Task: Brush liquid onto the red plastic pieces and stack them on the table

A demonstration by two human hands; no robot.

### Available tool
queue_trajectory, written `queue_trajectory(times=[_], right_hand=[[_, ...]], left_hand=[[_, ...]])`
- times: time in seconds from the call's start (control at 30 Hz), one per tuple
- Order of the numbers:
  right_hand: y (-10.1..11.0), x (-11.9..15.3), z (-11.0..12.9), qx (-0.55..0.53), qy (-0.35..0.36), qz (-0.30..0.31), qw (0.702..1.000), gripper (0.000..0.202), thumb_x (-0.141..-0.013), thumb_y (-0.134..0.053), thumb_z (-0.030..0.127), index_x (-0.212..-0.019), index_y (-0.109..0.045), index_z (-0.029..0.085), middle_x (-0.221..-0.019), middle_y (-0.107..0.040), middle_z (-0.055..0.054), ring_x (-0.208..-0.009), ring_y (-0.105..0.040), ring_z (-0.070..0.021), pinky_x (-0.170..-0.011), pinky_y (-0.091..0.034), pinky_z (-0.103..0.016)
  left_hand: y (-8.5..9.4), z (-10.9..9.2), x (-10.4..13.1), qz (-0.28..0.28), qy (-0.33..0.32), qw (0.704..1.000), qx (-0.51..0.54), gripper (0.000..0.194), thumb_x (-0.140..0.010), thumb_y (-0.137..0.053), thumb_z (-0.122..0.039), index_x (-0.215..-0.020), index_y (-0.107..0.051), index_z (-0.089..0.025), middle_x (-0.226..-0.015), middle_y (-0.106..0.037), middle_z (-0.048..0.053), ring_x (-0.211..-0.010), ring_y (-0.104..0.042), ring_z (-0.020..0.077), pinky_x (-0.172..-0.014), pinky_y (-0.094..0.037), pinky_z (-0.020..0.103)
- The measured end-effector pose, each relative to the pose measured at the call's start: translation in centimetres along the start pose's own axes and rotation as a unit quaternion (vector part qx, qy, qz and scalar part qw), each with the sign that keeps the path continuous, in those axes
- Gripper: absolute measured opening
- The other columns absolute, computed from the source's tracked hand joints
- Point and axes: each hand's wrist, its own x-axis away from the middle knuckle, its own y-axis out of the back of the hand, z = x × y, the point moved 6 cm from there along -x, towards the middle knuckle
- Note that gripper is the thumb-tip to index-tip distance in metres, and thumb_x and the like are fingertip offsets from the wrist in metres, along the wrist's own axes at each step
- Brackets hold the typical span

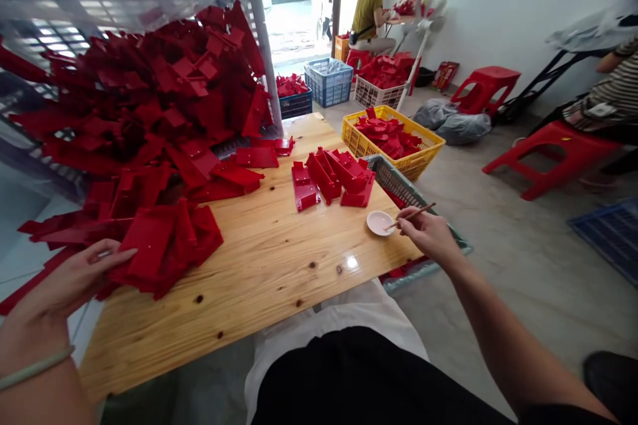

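Black clothing (339,378) fills the space nearest, below the small, round, pale dish (379,223) on the varnished light-wood table (259,265). Just right of the dish, the right hand (429,236) pinches a slim brown wooden stick (423,209), its tip over the dish. Well left of the dish, the left hand (84,272) has its fingertips at the edge of a flat red plastic part (149,246) on a loose heap (204,232); whether they grip it, I cannot tell. More red plastic parts (331,176) lie beyond the dish. The tip is probably best kept low over the dish, and one part drawn out gently by its edge, since the overlapping pieces look likely to snag.
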Motion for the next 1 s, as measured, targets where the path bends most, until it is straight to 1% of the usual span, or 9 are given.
queue_trajectory(times=[0.1, 0.2, 0.3, 0.4, 0.57, 0.7, 0.8, 0.93, 1.0], right_hand=[[0.0, -0.2, 0.1, -0.007, -0.001, -0.001, 1.0, 0.035, -0.084, -0.073, 0.057, -0.084, -0.069, 0.023, -0.076, -0.077, -0.007, -0.066, -0.076, -0.0239, -0.064, -0.064, -0.034], [0.2, -0.2, 0.1, -0.007, -0.003, -0.011, 1.0, 0.044, -0.085, -0.069, 0.066, -0.083, -0.069, 0.022, -0.071, -0.074, -0.007, -0.06, -0.073, -0.0229, -0.059, -0.063, -0.034], [0.5, -0.2, 0.3, 0.006, -0.004, -0.018, 1.0, 0.047, -0.084, -0.07, 0.069, -0.078, -0.068, 0.022, -0.065, -0.071, -0.006, -0.053, -0.069, -0.0211, -0.051, -0.058, -0.031], [1.1, -0.2, 0.5, 0.023, -0.009, -0.033, 0.999, 0.045, -0.083, -0.071, 0.068, -0.079, -0.068, 0.023, -0.064, -0.071, -0.005, -0.052, -0.067, -0.0203, -0.05, -0.055, -0.03], [1.6, -0.2, 1.5, 0.035, -0.018, -0.04, 0.998, 0.04, -0.078, -0.073, 0.063, -0.077, -0.07, 0.023, -0.064, -0.072, -0.005, -0.053, -0.069, -0.0211, -0.053, -0.056, -0.031], [2.4, 0.6, 3.4, 0.006, -0.018, -0.063, 0.998, 0.04, -0.075, -0.075, 0.063, -0.076, -0.069, 0.024, -0.063, -0.073, -0.005, -0.056, -0.072, -0.0239, -0.055, -0.06, -0.034], [2.8, 2.3, 6.4, -0.036, -0.007, -0.103, 0.994, 0.042, -0.079, -0.076, 0.063, -0.092, -0.073, 0.024, -0.076, -0.078, -0.006, -0.07, -0.077, -0.0284, -0.068, -0.065, -0.04], [1.7, 6.1, 12.2, -0.139, 0.002, -0.139, 0.98, 0.027, -0.092, -0.076, 0.056, -0.103, -0.074, 0.032, -0.092, -0.078, -0.003, -0.088, -0.075, -0.0311, -0.095, -0.062, -0.051], [0.3, 7.6, 15.1, -0.18, 0.032, -0.119, 0.976, 0.018, -0.096, -0.074, 0.049, -0.101, -0.075, 0.032, -0.092, -0.077, -0.003, -0.088, -0.075, -0.0291, -0.094, -0.062, -0.048]], left_hand=[[-1.2, 0.6, 1.7, -0.059, 0.046, 0.995, 0.07, 0.031, -0.103, -0.053, 0.0, -0.118, -0.073, -0.019, -0.077, -0.08, -0.012, -0.058, -0.069, 0.0043, -0.059, -0.054, 0.012], [-3.3, 0.9, 3.8, -0.128, 0.016, 0.96, 0.247, 0.046, -0.108, -0.04, -0.006, -0.14, -0.068, -0.021, -0.092, -0.085, -0.01, -0.076, -0.076, 0.0095, -0.065, -0.061, 0.016], [-6.8, 1.3, 5.4, -0.067, -0.046, 0.936, 0.341, 0.053, -0.107, -0.043, -0.015, -0.156, -0.055, -0.031, -0.126, -0.081, -0.008, -0.121, -0.074, 0.0262, -0.087, -0.069, 0.04], [-11.1, 3.0, 5.9, 0.044, -0.022, 0.912, 0.406, 0.059, -0.106, -0.051, -0.029, -0.164, -0.044, -0.032, -0.144, -0.072, -0.001, -0.142, -0.061, 0.0363, -0.102, -0.064, 0.058], [-19.7, 5.1, 6.5, 0.221, 0.025, 0.874, 0.433, 0.072, -0.109, -0.042, -0.047, -0.167, -0.034, -0.005, -0.138, -0.071, 0.029, -0.128, -0.071, 0.0415, -0.093, -0.067, 0.051], [-25.0, 5.9, 9.0, 0.254, 0.05, 0.88, 0.398, 0.057, -0.112, -0.038, -0.04, -0.142, -0.063, 0.001, -0.124, -0.077, 0.029, -0.116, -0.077, 0.0353, -0.102, -0.062, 0.05], [-27.2, 5.9, 11.5, 0.287, 0.009, 0.882, 0.373, 0.055, -0.111, -0.045, -0.046, -0.12, -0.077, -0.003, -0.123, -0.079, 0.024, -0.113, -0.078, 0.0333, -0.105, -0.06, 0.047], [-27.7, 6.2, 14.2, 0.297, -0.062, 0.894, 0.328, 0.055, -0.104, -0.059, -0.059, -0.131, -0.073, -0.013, -0.131, -0.077, 0.019, -0.112, -0.077, 0.0314, -0.103, -0.06, 0.045], [-27.5, 6.3, 15.1, 0.29, -0.088, 0.903, 0.304, 0.058, -0.104, -0.058, -0.061, -0.141, -0.067, -0.017, -0.134, -0.075, 0.017, -0.111, -0.077, 0.0305, -0.101, -0.06, 0.044]])
